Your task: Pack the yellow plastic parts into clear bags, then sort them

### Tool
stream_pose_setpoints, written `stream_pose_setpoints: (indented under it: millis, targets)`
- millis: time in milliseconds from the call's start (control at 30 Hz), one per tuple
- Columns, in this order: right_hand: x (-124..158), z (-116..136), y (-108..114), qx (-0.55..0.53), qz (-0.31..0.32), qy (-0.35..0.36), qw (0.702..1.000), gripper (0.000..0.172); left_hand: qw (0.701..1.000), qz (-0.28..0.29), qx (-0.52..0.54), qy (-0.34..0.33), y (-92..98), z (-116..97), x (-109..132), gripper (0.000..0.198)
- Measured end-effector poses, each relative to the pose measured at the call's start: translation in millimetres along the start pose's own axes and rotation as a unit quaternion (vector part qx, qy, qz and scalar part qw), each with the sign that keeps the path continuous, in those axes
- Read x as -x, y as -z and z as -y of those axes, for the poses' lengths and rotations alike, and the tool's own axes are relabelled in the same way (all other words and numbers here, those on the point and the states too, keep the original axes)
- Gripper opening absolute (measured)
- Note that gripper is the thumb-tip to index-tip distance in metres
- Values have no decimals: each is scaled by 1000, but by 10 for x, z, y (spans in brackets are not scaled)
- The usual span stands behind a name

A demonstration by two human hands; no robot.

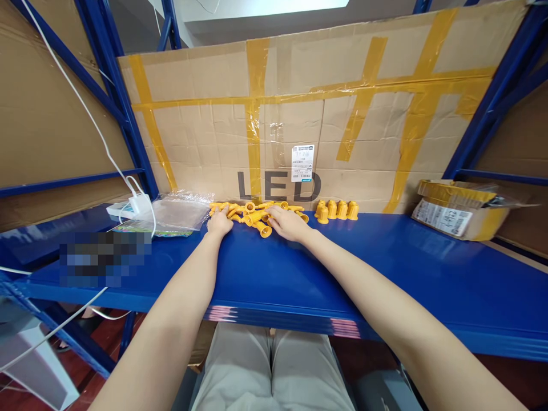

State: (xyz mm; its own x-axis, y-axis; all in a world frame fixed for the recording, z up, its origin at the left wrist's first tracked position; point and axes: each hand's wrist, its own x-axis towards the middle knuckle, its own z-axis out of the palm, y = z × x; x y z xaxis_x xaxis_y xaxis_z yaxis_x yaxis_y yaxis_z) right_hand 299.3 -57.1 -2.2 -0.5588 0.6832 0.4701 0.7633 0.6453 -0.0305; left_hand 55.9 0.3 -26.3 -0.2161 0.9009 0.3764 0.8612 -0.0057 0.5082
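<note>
A loose pile of yellow plastic pieces (253, 217) lies near the back of the blue shelf; several have flared, hollow ends like small trumpets. My left hand (220, 222) rests at the pile's left side, fingers stretched out among the pieces. At the right side, my right hand (290, 224) reaches over the pile with its fingers apart, touching pieces and hiding some of them. Neither hand visibly grips a piece. Just right of my right hand, several yellow bell-shaped pieces (341, 210) stand upright in a close group.
Clear plastic bags (184, 212) and a white plug with cables (139, 204) lie left, near a blurred dark object (105, 258). An opened carton (460, 211) sits right. A tall taped cardboard sheet (205, 137) backs the blue shelf (274, 274), between blue posts.
</note>
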Motion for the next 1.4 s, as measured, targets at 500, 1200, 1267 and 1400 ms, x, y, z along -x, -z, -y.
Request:
stream_pose_setpoints:
  millis: [500,1200,1267,1400]
  targets:
    - [-30,8,-190,-190,17,-39,981,53,983,4,70,-168,108,-372,133,28]
    - [-175,150,-104,-461,-143,-163,860,26,952,-5,59,-300,102,-674,295,38]
    - [-175,163,-49,-406,-150,-126,893,27,957,-32,34,-285,124,-654,287,37]
    - [-130,153,118,-218,-117,-32,969,35,962,-50,43,-265,199,-630,286,41]
